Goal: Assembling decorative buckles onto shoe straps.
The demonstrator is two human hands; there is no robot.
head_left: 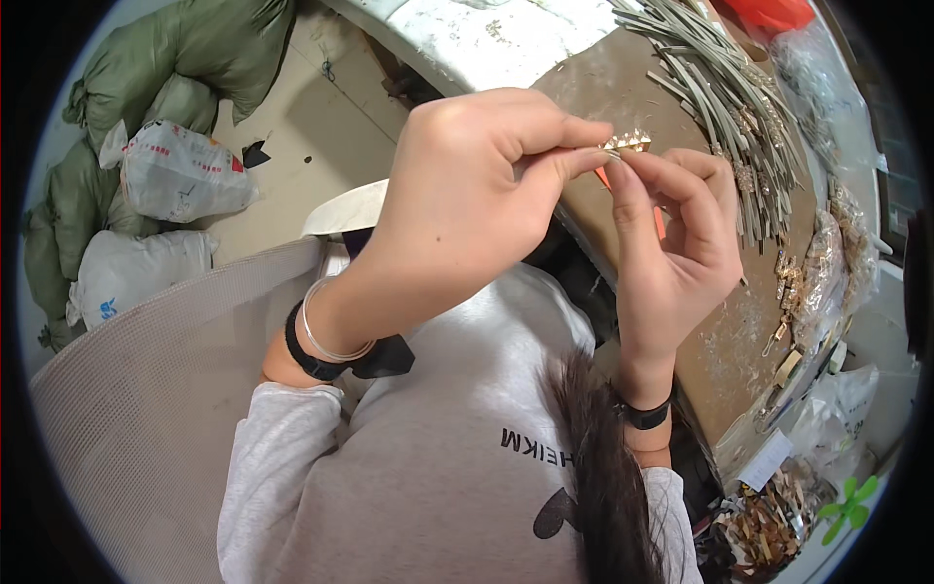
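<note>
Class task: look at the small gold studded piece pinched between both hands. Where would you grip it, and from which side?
Grip the gold studded piece by its narrow ends, as the left hand and right hand do, one from each side. It is slim and lies level, with spiky studs on top, so end pinches probably hold best.

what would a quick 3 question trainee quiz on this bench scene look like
1. True or false: both hands pinch the small gold spiked piece.
2. The pile of grey strips lies: A) on the brown bench top B) on the floor C) in the person's lap.
3. Fill in: the left hand has a black band and a thin ____ bangle at its wrist.

Key: 1 true; 2 A; 3 silver. The right hand meets the left at the piece.
</note>
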